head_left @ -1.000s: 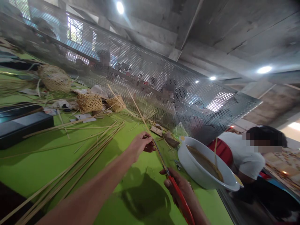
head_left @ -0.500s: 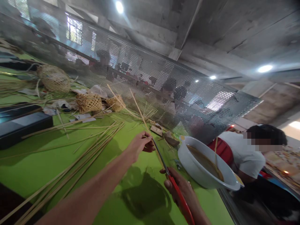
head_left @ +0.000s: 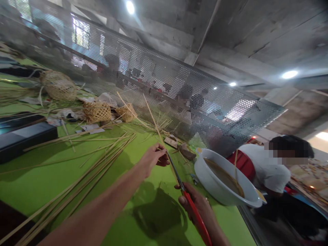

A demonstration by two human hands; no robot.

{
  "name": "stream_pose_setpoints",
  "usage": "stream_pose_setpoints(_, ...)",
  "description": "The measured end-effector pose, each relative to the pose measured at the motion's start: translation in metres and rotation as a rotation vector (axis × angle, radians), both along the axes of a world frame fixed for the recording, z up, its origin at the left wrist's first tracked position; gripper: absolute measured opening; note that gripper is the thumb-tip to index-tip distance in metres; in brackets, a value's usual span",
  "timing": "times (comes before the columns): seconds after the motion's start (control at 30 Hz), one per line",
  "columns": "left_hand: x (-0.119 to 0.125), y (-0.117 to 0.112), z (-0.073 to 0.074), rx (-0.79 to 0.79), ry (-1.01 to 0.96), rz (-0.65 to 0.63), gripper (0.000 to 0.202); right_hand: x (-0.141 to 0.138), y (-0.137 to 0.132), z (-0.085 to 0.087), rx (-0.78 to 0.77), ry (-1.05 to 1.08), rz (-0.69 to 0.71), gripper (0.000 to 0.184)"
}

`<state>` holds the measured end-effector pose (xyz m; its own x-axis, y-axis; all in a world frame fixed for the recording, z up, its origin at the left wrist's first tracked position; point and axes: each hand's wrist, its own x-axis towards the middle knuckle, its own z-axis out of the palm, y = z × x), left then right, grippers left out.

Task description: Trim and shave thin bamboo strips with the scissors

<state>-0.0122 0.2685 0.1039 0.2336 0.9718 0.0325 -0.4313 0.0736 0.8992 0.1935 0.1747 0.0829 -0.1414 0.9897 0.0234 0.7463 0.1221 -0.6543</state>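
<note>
Between the fingertips of my left hand (head_left: 155,155) is a thin bamboo strip (head_left: 153,118), which slants up and away over the green table (head_left: 112,184). My right hand (head_left: 198,201) is closed round the red handles of a pair of scissors (head_left: 193,205). Their dark blades point up toward my left fingertips and lie along the strip; whether they are parted I cannot make out. Several long bamboo strips (head_left: 102,164) lie in a loose bundle left of my left arm.
A white basin (head_left: 220,191) of brownish liquid, with a strip in it, stands at the right edge. Small woven baskets (head_left: 97,112) and a larger one (head_left: 58,85) lie at the back left. A black box (head_left: 28,138) sits left. A perforated metal screen (head_left: 159,75) runs behind; a person (head_left: 266,167) bends at right.
Both hands stay almost in place. The far end of the bamboo strip has shifted very slightly, and the scissors have barely moved.
</note>
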Motion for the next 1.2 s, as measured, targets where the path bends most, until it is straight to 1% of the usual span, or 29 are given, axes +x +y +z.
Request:
stream_pose_setpoints(0.13,-0.001,-0.003,0.0,0.022,0.001,-0.019,0.013,0.001,0.001,0.001,0.024,-0.036,0.007,0.054)
stream_pose_setpoints(0.27,0.001,0.0,0.0,-0.008,0.025,-0.015,0.01,0.003,0.004,0.0,0.009,-0.048,0.004,0.053)
stream_pose_setpoints(0.47,0.002,0.002,0.001,-0.021,0.007,-0.012,0.009,-0.003,0.002,-0.003,-0.013,-0.003,-0.067,0.05)
stream_pose_setpoints(0.67,0.002,0.002,0.0,-0.023,-0.03,-0.013,0.009,-0.006,0.002,-0.008,-0.013,0.031,-0.078,0.05)
stream_pose_setpoints(0.8,0.001,0.002,0.0,-0.021,-0.031,-0.014,0.01,-0.003,0.003,-0.008,-0.01,0.014,-0.056,0.051)
stream_pose_setpoints(1.0,0.001,0.002,0.0,-0.009,0.004,-0.012,0.009,0.0,0.003,0.0,0.054,-0.109,0.031,0.054)
stream_pose_setpoints(1.2,0.001,0.004,-0.003,0.018,0.021,-0.017,0.009,0.0,0.002,0.002,0.082,-0.158,0.036,0.053)
